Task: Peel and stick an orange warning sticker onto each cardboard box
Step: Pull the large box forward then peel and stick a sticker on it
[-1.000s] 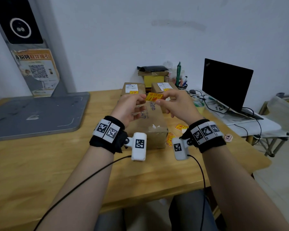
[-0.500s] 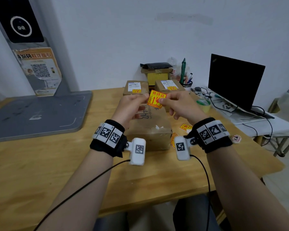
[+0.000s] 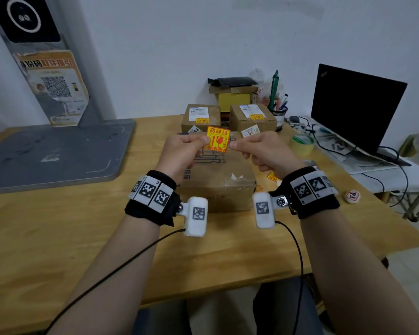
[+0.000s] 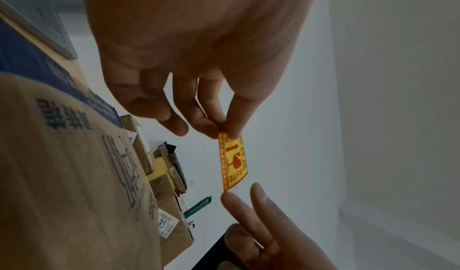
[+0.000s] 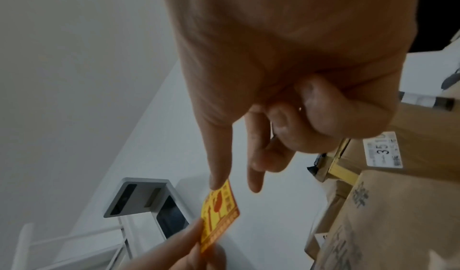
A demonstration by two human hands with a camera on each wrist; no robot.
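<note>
An orange warning sticker [image 3: 217, 139] [image 4: 234, 162] [image 5: 219, 215] is held upright with its printed face toward me, above a large cardboard box [image 3: 218, 180]. My left hand [image 3: 205, 140] [image 4: 227, 133] pinches its left edge between thumb and fingertip. My right hand [image 3: 231, 146] [image 5: 235, 187] is at the opposite edge. Its thumb tip touches a corner, and the forefinger stands a little apart in the right wrist view. Two smaller boxes [image 3: 200, 117] [image 3: 253, 118] behind each carry an orange sticker.
Loose orange stickers [image 3: 272, 177] lie on the wooden table [image 3: 58, 226] right of the large box. A tape roll [image 3: 301, 143], a pen cup [image 3: 278, 112] and a black laptop [image 3: 356, 107] stand at the right. A grey platform [image 3: 53, 153] fills the back left.
The sticker has turned from lying nearly flat between my hands to standing upright and facing me. My right fingers have eased from a pinch to a fingertip touch.
</note>
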